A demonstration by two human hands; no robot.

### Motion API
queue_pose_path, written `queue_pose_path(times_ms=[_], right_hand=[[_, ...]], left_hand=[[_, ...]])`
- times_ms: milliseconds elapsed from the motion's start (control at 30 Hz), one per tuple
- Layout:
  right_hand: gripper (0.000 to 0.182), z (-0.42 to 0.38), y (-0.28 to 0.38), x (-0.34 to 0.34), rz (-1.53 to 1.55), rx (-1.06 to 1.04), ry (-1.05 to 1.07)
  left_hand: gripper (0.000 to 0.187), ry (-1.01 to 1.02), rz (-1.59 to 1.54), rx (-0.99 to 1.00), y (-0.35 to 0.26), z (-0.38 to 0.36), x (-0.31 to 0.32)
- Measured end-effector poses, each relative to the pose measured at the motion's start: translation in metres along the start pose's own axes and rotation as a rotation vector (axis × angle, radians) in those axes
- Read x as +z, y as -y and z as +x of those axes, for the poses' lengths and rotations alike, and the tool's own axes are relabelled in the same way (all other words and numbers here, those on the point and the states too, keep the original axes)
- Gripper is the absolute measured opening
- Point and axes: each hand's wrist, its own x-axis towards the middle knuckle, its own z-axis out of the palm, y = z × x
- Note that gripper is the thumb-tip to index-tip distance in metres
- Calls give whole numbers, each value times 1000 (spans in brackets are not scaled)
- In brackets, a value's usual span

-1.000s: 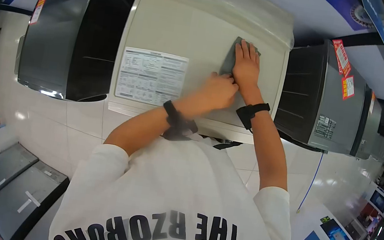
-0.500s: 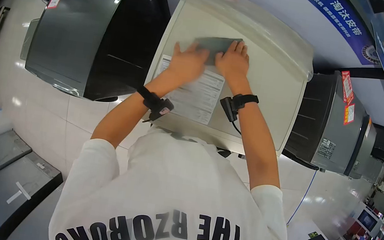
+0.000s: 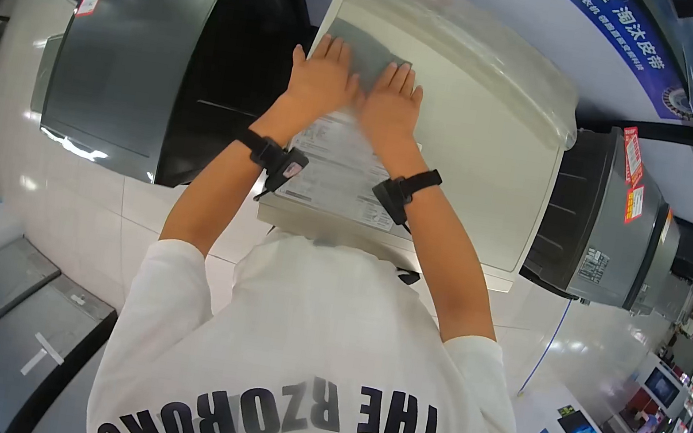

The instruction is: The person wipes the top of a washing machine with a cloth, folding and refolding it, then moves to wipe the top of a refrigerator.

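Note:
A grey cloth lies on the pale top of a white appliance. My left hand rests flat on the cloth's left part, its fingers stretched out. Close beside it, my right hand presses on the cloth's right edge with its fingers extended. A printed paper sheet lies on the appliance top below both hands, nearer my body. Each wrist wears a black strap with a small device.
A dark grey appliance stands to the left, and another grey appliance to the right. Clear plastic wrap lies along the white appliance's back edge. Grey appliances stand at the lower left.
Both hands and the cloth have moved left across the appliance top. My left hand has also gone up a little, and the cloth now shows at the top's left side.

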Motion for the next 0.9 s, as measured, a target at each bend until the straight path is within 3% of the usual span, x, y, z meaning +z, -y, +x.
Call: queue_pose_path(times_ms=[267, 300, 400, 633, 733, 900], right_hand=[[74, 48, -25, 13, -73, 34, -20], [75, 52, -27, 11, -127, 36, 42], [78, 64, -32, 0, -25, 65, 120], [83, 77, -43, -20, 27, 2, 239], [82, 76, -41, -13, 62, -8, 180], [76, 73, -37, -20, -30, -101, 148]], left_hand=[[62, -35, 36, 6, -13, 74, 25], [63, 24, 24, -6, -15, 80, 17], [60, -64, 99, -55, -21, 87, 33], [54, 343, 13, -61, -19, 88, -48], [53, 46, -39, -66, -4, 86, -9], [58, -136, 170, 39, -3, 88, 15]])
